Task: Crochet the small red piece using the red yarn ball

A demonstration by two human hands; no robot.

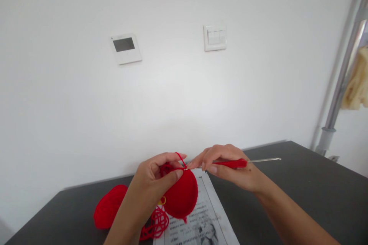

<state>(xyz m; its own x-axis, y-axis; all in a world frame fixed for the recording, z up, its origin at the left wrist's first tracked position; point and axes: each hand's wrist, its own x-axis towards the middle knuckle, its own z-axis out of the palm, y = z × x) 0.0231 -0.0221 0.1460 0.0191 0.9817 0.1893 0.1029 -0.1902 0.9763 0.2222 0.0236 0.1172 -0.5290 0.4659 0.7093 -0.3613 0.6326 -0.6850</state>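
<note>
My left hand pinches the upper edge of a round red crochet piece, which hangs cupped below the thumb. A strand of red yarn runs over the left index finger down to the edge. My right hand is closed around the red handle of a crochet hook. One metal end of the hook meets the edge of the piece near my left thumb; the other end points right. A yellow stitch marker shows beside the piece, partly hidden by my left hand.
On the dark table, a red yarn ball lies left of my left forearm. Loose red yarn lies beside a printed sheet under the work. A white wall with a panel and a switch rises behind.
</note>
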